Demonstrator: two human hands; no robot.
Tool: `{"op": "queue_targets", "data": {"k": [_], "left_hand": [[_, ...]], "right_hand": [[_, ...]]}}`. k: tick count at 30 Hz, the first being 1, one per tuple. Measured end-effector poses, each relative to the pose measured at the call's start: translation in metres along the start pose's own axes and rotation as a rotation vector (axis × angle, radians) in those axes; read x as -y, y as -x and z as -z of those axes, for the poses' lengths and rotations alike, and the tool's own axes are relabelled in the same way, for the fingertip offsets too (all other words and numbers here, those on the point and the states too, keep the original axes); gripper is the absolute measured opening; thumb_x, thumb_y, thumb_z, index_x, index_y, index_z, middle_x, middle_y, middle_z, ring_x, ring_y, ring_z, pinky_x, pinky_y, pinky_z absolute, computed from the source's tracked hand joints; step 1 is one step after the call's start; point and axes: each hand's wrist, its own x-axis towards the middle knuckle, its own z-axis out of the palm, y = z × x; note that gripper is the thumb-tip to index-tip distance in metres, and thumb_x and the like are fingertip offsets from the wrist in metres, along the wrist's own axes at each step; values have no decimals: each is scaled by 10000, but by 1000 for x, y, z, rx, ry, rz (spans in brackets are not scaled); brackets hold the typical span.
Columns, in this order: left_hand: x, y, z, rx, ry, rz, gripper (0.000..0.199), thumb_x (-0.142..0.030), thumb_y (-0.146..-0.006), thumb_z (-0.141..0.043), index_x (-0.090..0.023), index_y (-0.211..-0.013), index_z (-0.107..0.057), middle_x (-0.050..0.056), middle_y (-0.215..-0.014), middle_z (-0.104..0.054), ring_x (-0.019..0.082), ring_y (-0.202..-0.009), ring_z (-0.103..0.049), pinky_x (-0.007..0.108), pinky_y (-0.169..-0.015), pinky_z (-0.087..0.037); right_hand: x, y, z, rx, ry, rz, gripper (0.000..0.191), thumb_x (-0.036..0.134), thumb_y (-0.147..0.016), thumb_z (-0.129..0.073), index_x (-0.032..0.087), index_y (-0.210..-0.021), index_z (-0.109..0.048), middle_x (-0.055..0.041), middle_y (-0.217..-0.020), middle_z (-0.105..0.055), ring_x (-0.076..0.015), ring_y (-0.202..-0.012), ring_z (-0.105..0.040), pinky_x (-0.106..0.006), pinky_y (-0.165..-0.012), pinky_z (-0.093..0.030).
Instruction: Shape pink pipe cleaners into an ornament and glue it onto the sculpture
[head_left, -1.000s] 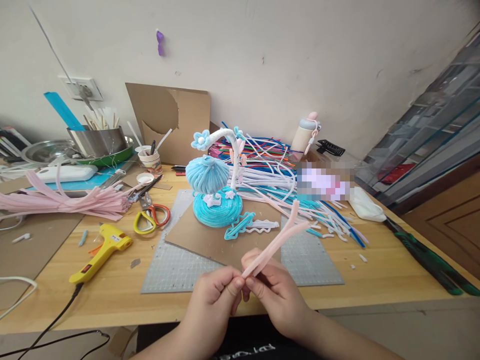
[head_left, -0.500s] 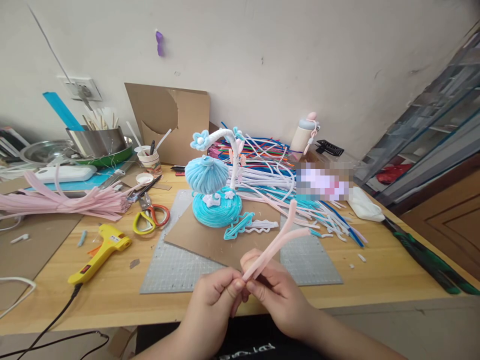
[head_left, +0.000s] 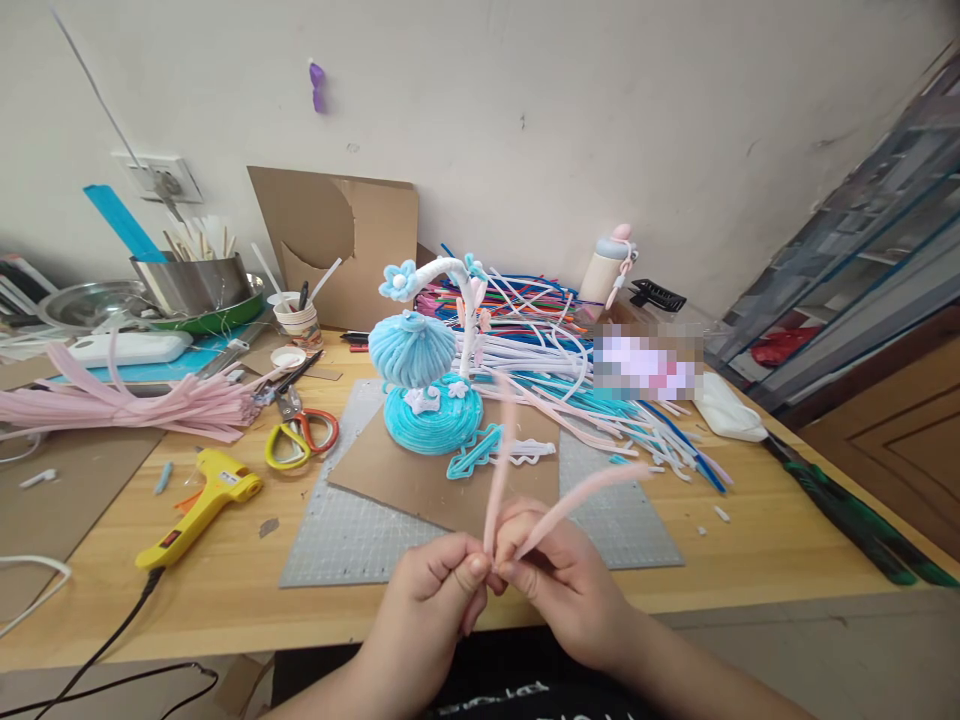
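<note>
Low over the table's front edge, my left hand [head_left: 439, 590] and my right hand [head_left: 559, 580] meet, thumbs and fingers pinched. A fuzzy pink pipe cleaner [head_left: 581, 500] rises from between them in two strands: one nearly upright from my left fingertips, the other slanting right from my right fingertips. The pinched lower ends are hidden by the fingers. Beyond them, a light blue ribbed shade [head_left: 412, 348] hangs below a white curved stem on a round turquoise base [head_left: 433, 418]. A turquoise zigzag piece [head_left: 476, 452] lies beside the base on brown cardboard [head_left: 405, 480].
A grey cutting mat [head_left: 630, 520] lies under the cardboard. To the left are a yellow glue gun [head_left: 206, 505], scissors [head_left: 301, 435] and a pink pipe cleaner bundle [head_left: 150, 400]. Behind stand a paper cup [head_left: 298, 318] and a bottle [head_left: 606, 270]; many coloured pipe cleaners [head_left: 510, 300] lie between.
The two pink strands have spread apart: one has swung left to nearly upright, the other has tipped lower to the right. Both hands stay in almost the same place.
</note>
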Motion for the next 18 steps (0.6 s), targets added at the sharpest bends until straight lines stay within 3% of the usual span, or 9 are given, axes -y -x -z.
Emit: {"op": "queue_targets", "data": {"k": [4,7,12,18], "left_hand": [[-2,0,2,25,-26,-3,348,-464,-799,-518,-150,-654,-553,-90,-423,-274,62,-403,-212,206,-414,-145],[-6,1,6,78,-162,-33,343,-446,-833,-479,-158,-657,-542,-83,-458,-270,69,-428,-220,208,-427,-170],[-9,3,12,157,-356,-92,345,-404,-865,-430,-162,-651,-552,-65,-491,-318,84,-466,-278,214,-474,-236],[-6,3,9,179,-244,-1,339,-402,-845,-450,-164,-617,-530,-74,-472,-300,84,-457,-261,212,-456,-206]], "right_hand": [[-2,1,-4,-133,32,48,121,172,-857,-517,204,-749,-560,-9,-719,-508,-149,-716,-507,-281,-665,-398],[-2,1,-8,-161,-118,-80,113,213,-844,-557,196,-733,-541,2,-726,-492,-127,-652,-501,-264,-611,-402],[-4,-1,-10,-25,-478,-353,193,334,-811,-612,171,-768,-519,23,-647,-498,-104,-579,-489,-236,-563,-397],[-10,2,-11,7,-684,-461,223,339,-763,-670,157,-837,-563,20,-701,-509,-87,-576,-498,-221,-571,-374]]}}
